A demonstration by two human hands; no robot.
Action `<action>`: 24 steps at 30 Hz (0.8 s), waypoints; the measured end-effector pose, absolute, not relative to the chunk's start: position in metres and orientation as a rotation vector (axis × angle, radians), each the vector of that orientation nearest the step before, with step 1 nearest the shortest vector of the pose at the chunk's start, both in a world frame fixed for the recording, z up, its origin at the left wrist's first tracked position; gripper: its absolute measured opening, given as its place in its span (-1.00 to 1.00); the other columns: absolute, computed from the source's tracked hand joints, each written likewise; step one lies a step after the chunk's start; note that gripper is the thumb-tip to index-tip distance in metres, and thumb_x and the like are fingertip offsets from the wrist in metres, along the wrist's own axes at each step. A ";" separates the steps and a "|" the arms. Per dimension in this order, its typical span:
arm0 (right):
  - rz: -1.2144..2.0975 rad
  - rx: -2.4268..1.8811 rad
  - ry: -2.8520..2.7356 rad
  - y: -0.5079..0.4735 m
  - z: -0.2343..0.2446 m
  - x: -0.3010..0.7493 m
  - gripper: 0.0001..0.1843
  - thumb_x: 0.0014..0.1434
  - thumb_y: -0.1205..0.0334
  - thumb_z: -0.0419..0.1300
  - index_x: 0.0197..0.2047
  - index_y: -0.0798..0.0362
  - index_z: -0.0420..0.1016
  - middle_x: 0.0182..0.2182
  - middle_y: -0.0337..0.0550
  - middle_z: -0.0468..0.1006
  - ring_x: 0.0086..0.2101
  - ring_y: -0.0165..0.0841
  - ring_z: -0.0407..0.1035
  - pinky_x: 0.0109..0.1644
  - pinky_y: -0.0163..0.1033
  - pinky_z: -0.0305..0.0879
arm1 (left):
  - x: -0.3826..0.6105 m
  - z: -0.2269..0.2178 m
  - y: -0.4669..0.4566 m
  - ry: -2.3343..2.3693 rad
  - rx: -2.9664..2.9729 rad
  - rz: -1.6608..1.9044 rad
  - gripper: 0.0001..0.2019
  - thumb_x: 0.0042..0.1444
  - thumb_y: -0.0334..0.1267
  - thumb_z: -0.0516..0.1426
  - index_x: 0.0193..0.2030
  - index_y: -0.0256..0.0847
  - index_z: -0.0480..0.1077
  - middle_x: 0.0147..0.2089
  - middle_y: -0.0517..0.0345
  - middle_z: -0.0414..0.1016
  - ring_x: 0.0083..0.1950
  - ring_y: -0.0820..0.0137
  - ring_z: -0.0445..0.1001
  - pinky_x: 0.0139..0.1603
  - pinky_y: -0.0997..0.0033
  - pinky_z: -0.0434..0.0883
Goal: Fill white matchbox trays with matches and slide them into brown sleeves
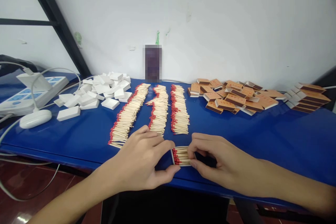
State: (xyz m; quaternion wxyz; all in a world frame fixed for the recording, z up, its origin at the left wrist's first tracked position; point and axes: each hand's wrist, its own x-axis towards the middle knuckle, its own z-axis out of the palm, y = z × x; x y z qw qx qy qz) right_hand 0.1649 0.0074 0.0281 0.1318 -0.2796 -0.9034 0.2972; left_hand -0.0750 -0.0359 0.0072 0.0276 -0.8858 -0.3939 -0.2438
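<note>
A small white matchbox tray [172, 156] filled with red-headed matches [181, 156] lies near the table's front edge. My left hand [147, 157] steadies its left end, index finger at the far corner and thumb at the near one. At the tray's other end, the curled fingers and thumb of my right hand [212, 157] close on the match ends; that end of the tray is hidden. Beyond my hands, loose matches lie in three long rows: a left row [130, 115], a middle row [159, 108] partly behind my left hand, and a right row [180, 110].
White trays [105, 89] are heaped at the back left, orange matchbox sleeves [233, 96] at the back right. Stacked matchboxes [308, 97] stand far right. A power strip [55, 85], white charger [35, 119] and cables occupy the left. A wall [236, 24] bounds the blue table [262, 140].
</note>
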 end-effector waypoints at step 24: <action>0.741 -0.706 -2.584 0.009 0.022 0.165 -0.88 0.21 0.41 0.15 -0.36 0.05 0.39 -0.47 -0.31 0.33 -0.48 -0.49 0.22 -0.42 -0.38 0.13 | -0.076 0.009 -0.035 -1.074 -2.787 -0.820 -0.75 0.26 -0.19 0.18 0.03 -0.22 0.43 -0.13 0.11 0.51 -0.12 0.30 0.45 -0.07 0.26 0.30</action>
